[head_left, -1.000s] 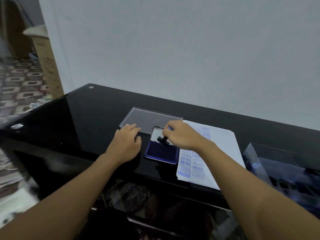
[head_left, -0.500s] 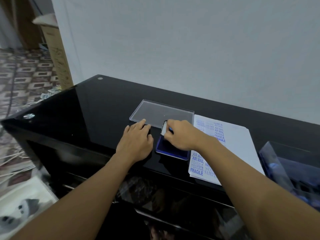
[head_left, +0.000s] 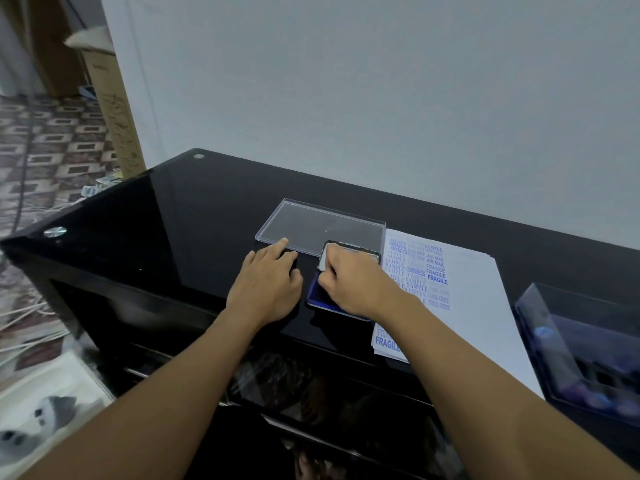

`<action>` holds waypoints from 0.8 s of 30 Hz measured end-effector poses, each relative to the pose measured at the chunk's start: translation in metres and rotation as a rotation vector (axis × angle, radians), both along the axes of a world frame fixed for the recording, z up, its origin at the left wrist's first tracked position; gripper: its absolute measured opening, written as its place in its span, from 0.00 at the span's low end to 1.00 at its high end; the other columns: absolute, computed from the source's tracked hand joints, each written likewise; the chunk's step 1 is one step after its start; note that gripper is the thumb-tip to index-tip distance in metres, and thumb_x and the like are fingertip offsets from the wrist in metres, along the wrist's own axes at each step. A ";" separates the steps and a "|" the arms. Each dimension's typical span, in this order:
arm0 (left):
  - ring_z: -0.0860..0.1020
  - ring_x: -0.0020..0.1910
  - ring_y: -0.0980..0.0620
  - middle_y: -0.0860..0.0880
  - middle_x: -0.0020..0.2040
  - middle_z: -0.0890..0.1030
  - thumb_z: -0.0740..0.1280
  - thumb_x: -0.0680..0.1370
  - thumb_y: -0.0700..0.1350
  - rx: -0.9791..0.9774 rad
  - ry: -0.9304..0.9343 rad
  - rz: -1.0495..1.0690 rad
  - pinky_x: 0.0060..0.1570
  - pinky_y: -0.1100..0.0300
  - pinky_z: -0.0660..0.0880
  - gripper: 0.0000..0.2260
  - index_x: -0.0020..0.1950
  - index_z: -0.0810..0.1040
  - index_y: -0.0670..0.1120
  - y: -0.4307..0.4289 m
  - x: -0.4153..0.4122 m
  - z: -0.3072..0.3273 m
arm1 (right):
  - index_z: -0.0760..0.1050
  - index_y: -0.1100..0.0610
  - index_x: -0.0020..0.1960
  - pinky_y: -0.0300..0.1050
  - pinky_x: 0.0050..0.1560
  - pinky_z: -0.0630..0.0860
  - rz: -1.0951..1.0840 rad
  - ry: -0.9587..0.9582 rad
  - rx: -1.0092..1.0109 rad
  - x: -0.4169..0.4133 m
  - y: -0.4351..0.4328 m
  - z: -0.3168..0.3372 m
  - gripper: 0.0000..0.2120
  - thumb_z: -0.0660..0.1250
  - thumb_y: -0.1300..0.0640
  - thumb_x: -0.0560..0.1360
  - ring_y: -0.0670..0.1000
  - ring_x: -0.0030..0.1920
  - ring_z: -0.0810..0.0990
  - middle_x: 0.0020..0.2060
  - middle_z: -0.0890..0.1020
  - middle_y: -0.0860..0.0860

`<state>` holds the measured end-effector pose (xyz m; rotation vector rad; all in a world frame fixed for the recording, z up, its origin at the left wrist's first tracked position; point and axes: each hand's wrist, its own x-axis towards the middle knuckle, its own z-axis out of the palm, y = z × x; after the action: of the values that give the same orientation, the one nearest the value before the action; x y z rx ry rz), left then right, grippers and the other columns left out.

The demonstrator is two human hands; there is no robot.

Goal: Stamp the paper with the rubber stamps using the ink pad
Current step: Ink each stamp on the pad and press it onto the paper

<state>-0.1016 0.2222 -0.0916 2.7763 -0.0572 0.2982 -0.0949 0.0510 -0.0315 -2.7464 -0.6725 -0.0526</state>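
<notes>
dim, bluish, even light; the glossy black tabletop [head_left: 194, 216] mirrors the pale wall [head_left: 381, 98] as soft sheen; faint shadows under the hands; wide-angle bending at the edges; the clear box [head_left: 588, 344] at right and near forearms look smeared and soft.

- Ink pad [head_left: 314, 294]: mostly covered by the right hand [head_left: 349, 282]; only its blue left and near edges and the far rim of its lid show.
- Right hand: fingers curled downward; what they pinch, if anything, is hidden beneath them.
- Paper [head_left: 478, 299]: near-left part crossed by the right forearm [head_left: 467, 368], which cuts off the lowest "FRAGILE" imprint; the paler imprints are too faint to read.
- Clear box [head_left: 540, 341]: cut off by the right edge; contents blurred into dark and bluish shapes.
- Shelf [head_left: 311, 386] under the desk [head_left: 173, 220]: contents dark and indistinct.
- Floor, lower left: pale, dark-spotted object [head_left: 31, 420], blurred and cut by the edge.
</notes>
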 end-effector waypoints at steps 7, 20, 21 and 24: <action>0.61 0.77 0.50 0.48 0.80 0.60 0.53 0.82 0.51 0.005 -0.004 0.004 0.77 0.46 0.56 0.21 0.73 0.70 0.48 0.000 0.001 -0.001 | 0.61 0.52 0.42 0.49 0.37 0.66 -0.017 0.002 0.020 0.000 0.001 -0.002 0.10 0.58 0.53 0.79 0.57 0.36 0.71 0.36 0.73 0.53; 0.62 0.77 0.49 0.48 0.79 0.61 0.54 0.82 0.51 0.007 -0.014 0.011 0.76 0.46 0.57 0.20 0.72 0.71 0.47 -0.001 0.000 0.000 | 0.62 0.53 0.42 0.48 0.38 0.65 -0.022 0.008 0.040 -0.002 0.000 -0.001 0.09 0.58 0.53 0.79 0.55 0.37 0.70 0.35 0.72 0.51; 0.62 0.76 0.49 0.48 0.79 0.61 0.55 0.82 0.51 0.005 -0.017 0.011 0.76 0.46 0.57 0.20 0.72 0.72 0.47 -0.001 0.000 0.000 | 0.62 0.54 0.43 0.48 0.38 0.65 -0.020 0.007 0.041 -0.002 0.000 -0.001 0.09 0.58 0.54 0.79 0.55 0.37 0.70 0.34 0.72 0.51; 0.62 0.77 0.49 0.48 0.79 0.61 0.54 0.82 0.51 0.003 -0.017 0.013 0.76 0.47 0.57 0.20 0.72 0.71 0.47 -0.001 0.000 0.000 | 0.62 0.54 0.43 0.48 0.37 0.65 -0.015 -0.001 0.051 -0.002 0.000 -0.001 0.08 0.58 0.54 0.79 0.55 0.37 0.70 0.35 0.73 0.52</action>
<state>-0.1017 0.2210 -0.0914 2.7784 -0.0439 0.3248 -0.0973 0.0510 -0.0328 -2.7030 -0.6415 -0.0738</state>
